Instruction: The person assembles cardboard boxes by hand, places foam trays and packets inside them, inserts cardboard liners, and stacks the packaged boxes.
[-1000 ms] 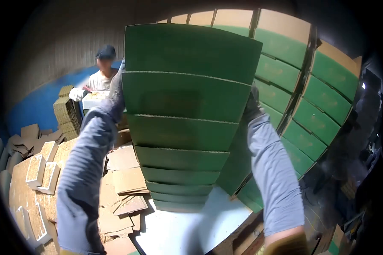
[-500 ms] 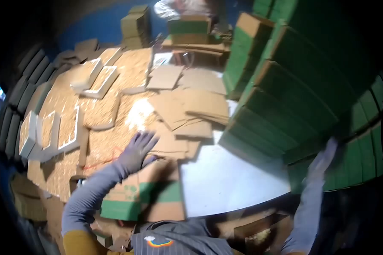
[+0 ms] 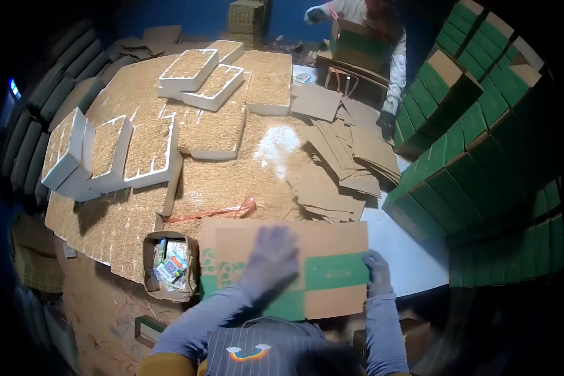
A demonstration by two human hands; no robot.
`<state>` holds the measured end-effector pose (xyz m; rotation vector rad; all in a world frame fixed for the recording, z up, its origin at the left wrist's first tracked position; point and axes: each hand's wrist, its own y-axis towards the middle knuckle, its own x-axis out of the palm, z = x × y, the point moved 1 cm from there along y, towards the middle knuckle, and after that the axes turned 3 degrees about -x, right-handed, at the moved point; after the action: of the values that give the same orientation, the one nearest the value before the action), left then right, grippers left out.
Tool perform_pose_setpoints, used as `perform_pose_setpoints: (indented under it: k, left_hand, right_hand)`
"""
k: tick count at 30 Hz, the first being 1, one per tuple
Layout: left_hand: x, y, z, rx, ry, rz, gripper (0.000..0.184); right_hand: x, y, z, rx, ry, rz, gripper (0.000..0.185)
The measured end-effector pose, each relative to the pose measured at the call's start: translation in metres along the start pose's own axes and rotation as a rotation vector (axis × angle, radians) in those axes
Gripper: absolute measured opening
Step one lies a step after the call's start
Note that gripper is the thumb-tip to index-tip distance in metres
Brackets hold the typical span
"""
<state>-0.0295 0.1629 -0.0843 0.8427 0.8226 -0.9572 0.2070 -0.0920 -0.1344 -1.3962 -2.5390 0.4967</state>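
Observation:
A flat brown and green cardboard carton [image 3: 336, 269] lies at the table's front edge. My gloved left hand [image 3: 272, 260] is over its middle, blurred, with the fingers spread and nothing in them. At the carton's right edge is my gloved right hand [image 3: 378, 273], its fingers curled round the edge. Loose brown cardboard sheets [image 3: 332, 191] lie just behind the carton. Left of it stands a small open box [image 3: 150, 263] with colourful packets [image 3: 171, 263] inside.
White trays [image 3: 191, 69] of tan material sit at the back left. Stacks of green boxes [image 3: 476, 182] rise on the right. A co-worker [image 3: 370, 15] stands at the back behind an open green box [image 3: 357, 47], one gloved hand near the cardboard. Red tape [image 3: 222, 210] lies behind the carton.
The green stack that was between my hands now stands at the right. Both hands have moved to the flat carton. The co-worker's arm has reached toward the cardboard sheets.

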Motion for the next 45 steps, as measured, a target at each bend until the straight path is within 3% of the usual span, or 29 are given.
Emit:
perform_pose_setpoints:
  k: [1,3,4,6,7,8,10,12,14,16,18,20,22,24,26,27,29,30,32,33,34,36,38,39,40,41,42,44,45]
  left_hand:
    - [-0.077,-0.004,-0.029,-0.218,0.117,0.193,0.062]
    - [-0.138,-0.007,-0.042,-0.267,0.227,0.26,0.052]
    - [-0.155,-0.01,-0.046,-0.25,0.237,0.223,0.039]
    - [-0.18,-0.017,-0.034,-0.393,0.056,-0.091,0.036]
    - [-0.181,-0.023,-0.029,-0.396,0.022,-0.149,0.036]
    - [-0.18,-0.031,-0.024,-0.404,-0.01,-0.202,0.037]
    - [-0.181,-0.039,-0.019,-0.413,-0.152,-0.33,0.039]
    - [-0.193,-0.043,-0.02,-0.419,-0.369,-0.485,0.041]
    - [-0.203,-0.045,-0.021,-0.453,-0.48,-0.572,0.041]
    - [-0.188,-0.05,-0.04,-0.437,-0.552,-0.563,0.041]
    - [-0.185,-0.051,-0.028,-0.252,-0.224,-0.265,0.039]
    - [-0.197,-0.035,0.005,-0.206,0.089,-0.134,0.044]
    - [-0.225,-0.023,0.039,-0.245,0.087,-0.231,0.045]
    - [-0.226,-0.009,0.055,-0.176,0.052,-0.311,0.045]
    - [-0.203,-0.001,0.064,0.007,-0.019,-0.39,0.042]
    - [-0.143,-0.004,0.041,0.188,0.035,-0.416,0.044]
    - [-0.072,-0.003,0.008,0.462,0.154,-0.352,0.049]
    - [-0.055,-0.002,-0.003,0.618,0.302,-0.321,0.053]
    - [-0.074,0.004,-0.009,0.392,0.281,0.202,0.062]
    - [-0.056,0.005,-0.031,0.267,0.608,0.313,0.071]
    - [-0.074,0.0,-0.028,0.058,0.587,0.225,0.075]
    - [-0.071,-0.003,-0.031,-0.03,0.265,0.357,0.08]
    - [-0.072,0.001,-0.025,-0.101,0.31,0.496,0.081]
    - [-0.079,0.001,-0.017,-0.134,0.327,0.461,0.073]
    - [-0.088,0.004,-0.009,-0.14,0.39,0.455,0.067]
    - [-0.101,0.002,0.004,-0.154,0.284,0.412,0.064]
    - [-0.116,-0.003,0.015,-0.172,0.185,0.369,0.062]
    - [-0.135,-0.03,0.024,0.028,-0.025,0.078,0.064]
    - [-0.14,-0.044,0.029,0.136,-0.113,-0.091,0.073]
  right_hand:
    - [0.021,-0.02,-0.039,-0.099,0.112,0.002,0.029]
    - [0.028,-0.024,-0.06,-0.286,0.304,-0.056,0.033]
    - [0.031,-0.025,-0.067,-0.304,0.132,-0.081,0.032]
    - [0.037,-0.026,-0.084,-0.335,-0.218,-0.13,0.031]
    - [0.034,-0.026,-0.085,-0.451,-0.51,-0.029,0.039]
    - [0.05,-0.035,-0.093,-0.691,-0.48,0.147,0.048]
    - [0.085,-0.071,-0.123,-1.035,-0.551,0.257,0.049]
    - [0.11,-0.092,-0.137,-1.2,-1.142,-0.091,0.043]
    - [0.112,-0.094,-0.116,-1.215,-1.245,-0.12,0.035]
    - [0.084,-0.096,-0.092,-1.662,-1.133,-0.111,0.028]
    - [0.083,-0.108,-0.094,-1.543,-1.018,-0.11,0.03]
    - [0.096,-0.096,-0.125,-1.335,-0.782,-0.218,0.036]
    - [0.12,-0.089,-0.161,-1.354,-0.611,-0.49,0.045]
    - [0.147,-0.092,-0.187,-1.464,-0.844,-1.011,0.041]
    - [0.18,-0.09,-0.149,-1.458,-1.398,-1.11,0.029]
    - [0.197,-0.08,-0.116,-1.087,-1.064,-1.218,0.027]
    - [0.201,-0.053,-0.074,-1.009,-1.01,-1.423,0.032]
    - [0.18,-0.065,-0.085,-1.205,-1.219,-1.357,0.037]
    - [0.158,-0.061,-0.101,-1.276,-1.077,-1.207,0.049]
    - [0.137,-0.052,-0.108,-1.205,-1.068,-1.17,0.057]
    - [0.113,-0.044,-0.116,-1.133,-1.065,-1.132,0.066]
    - [0.08,-0.06,-0.143,-0.804,-1.085,-1.21,0.073]
    - [0.06,-0.066,-0.154,-0.515,-1.003,-1.261,0.075]
    - [0.056,-0.055,-0.142,-0.489,-0.948,-1.194,0.081]
    - [0.062,-0.042,-0.122,-0.147,-0.552,-0.931,0.084]
    - [0.076,-0.041,-0.121,-0.08,-0.452,-0.674,0.09]
    - [0.079,-0.027,-0.107,-0.194,-0.516,-0.524,0.095]
    - [0.088,-0.014,-0.088,-0.219,-0.7,-0.41,0.101]
    - [0.096,-0.013,-0.095,-0.043,-0.574,-0.505,0.102]
